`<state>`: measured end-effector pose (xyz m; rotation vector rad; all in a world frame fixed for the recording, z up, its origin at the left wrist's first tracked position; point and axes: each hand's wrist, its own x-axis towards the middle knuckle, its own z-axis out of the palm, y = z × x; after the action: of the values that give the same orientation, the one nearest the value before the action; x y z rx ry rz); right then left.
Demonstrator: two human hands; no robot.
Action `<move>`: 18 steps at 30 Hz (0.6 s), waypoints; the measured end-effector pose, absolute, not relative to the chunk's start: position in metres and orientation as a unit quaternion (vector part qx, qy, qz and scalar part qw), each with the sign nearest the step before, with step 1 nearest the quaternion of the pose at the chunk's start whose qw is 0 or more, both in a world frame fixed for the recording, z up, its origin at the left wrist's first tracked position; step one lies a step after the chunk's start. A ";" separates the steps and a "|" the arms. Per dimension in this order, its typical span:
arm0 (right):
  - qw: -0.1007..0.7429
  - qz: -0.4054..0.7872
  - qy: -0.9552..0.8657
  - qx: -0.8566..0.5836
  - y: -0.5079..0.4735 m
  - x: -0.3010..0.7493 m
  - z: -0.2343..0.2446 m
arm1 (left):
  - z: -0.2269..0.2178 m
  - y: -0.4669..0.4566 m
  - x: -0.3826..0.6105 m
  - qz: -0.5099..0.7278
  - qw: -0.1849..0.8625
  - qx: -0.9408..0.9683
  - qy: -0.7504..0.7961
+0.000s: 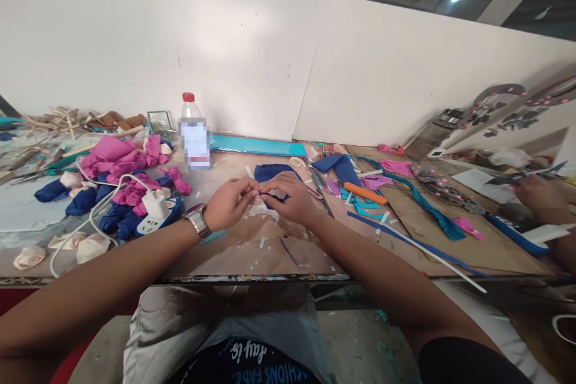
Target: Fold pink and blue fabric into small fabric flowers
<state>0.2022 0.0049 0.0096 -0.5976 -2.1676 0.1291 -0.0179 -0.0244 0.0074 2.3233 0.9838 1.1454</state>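
Note:
Both my hands meet over the middle of the table, fingertips pinched together on a small piece of dark blue fabric [279,196]. My left hand [230,203], with a metal watch [198,220] at the wrist, grips its left end. From the right, my right hand [292,199] pinches the same piece between thumb and fingers. The fingers cover much of it. Just behind the hands lies a larger dark blue fabric piece [276,172]. White scraps [262,211] lie on the table beneath them.
Left are pink fabric rolls [119,159], a power strip [157,219] with a white cable, and a bottle [192,111]. Right are an orange-handled cutter [365,192], blue strips [391,229] and a white strip [432,259]. Another person's hand [537,198] is at far right.

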 end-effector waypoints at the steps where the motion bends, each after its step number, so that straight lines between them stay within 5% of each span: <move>1: 0.432 0.048 -0.869 -0.239 0.005 0.202 0.009 | 0.007 -0.024 -0.018 0.409 0.190 0.823 0.345; 18: 0.461 0.042 -0.852 -0.244 0.007 0.202 0.006 | -0.001 -0.021 -0.015 0.493 0.211 0.767 0.353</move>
<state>0.2021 0.0073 0.0058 -0.6001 -2.0975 0.1029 -0.0152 -0.0210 -0.0010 2.1315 0.9800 1.3701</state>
